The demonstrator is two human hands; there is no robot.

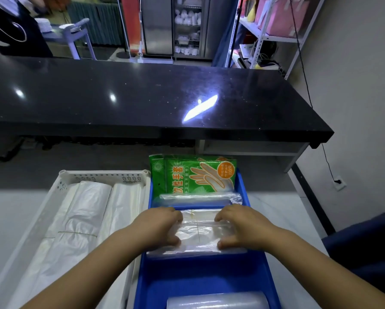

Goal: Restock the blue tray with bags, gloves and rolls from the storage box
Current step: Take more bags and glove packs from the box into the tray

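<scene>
The blue tray (200,277) sits in front of me with a green pack of disposable gloves (193,175) leaning at its far end. A clear roll (200,197) lies below the pack. In the tray's middle is a flat stack of clear plastic bags (197,233). My left hand (158,228) grips its left end with curled fingers. My right hand (240,228) grips its right end the same way. Another clear roll (216,299) lies at the tray's near end.
A white perforated storage box (102,175) stands to the left of the tray and holds bundles of white plastic bags (84,210). A long black counter (142,97) runs across behind. A dark blue seat (370,246) is at the right.
</scene>
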